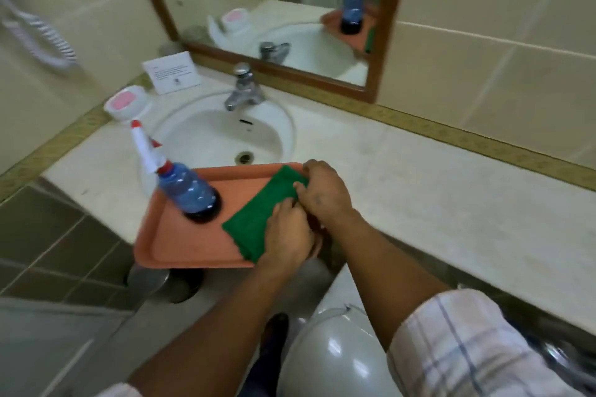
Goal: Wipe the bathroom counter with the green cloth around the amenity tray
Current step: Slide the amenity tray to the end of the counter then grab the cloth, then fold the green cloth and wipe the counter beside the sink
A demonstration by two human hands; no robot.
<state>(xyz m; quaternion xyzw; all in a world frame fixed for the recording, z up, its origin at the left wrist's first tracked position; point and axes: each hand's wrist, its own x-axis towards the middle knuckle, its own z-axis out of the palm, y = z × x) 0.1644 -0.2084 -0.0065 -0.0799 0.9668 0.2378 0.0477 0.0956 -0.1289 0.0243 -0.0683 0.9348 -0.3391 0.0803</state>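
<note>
On the orange tray (pixel 180 235), green cloth (pixel 258 219) folded, left hand (pixel 290 235) and right hand (pixel 322 193) both pinching its right edge

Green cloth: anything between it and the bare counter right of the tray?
Nothing visible. The green cloth lies on the tray under both hands, and the counter to the right is bare. The spray bottle stands on the tray's other side.

the white card (pixel 172 71) behind the sink carries printed lines, too blurred to read; nothing else is lettered.
</note>
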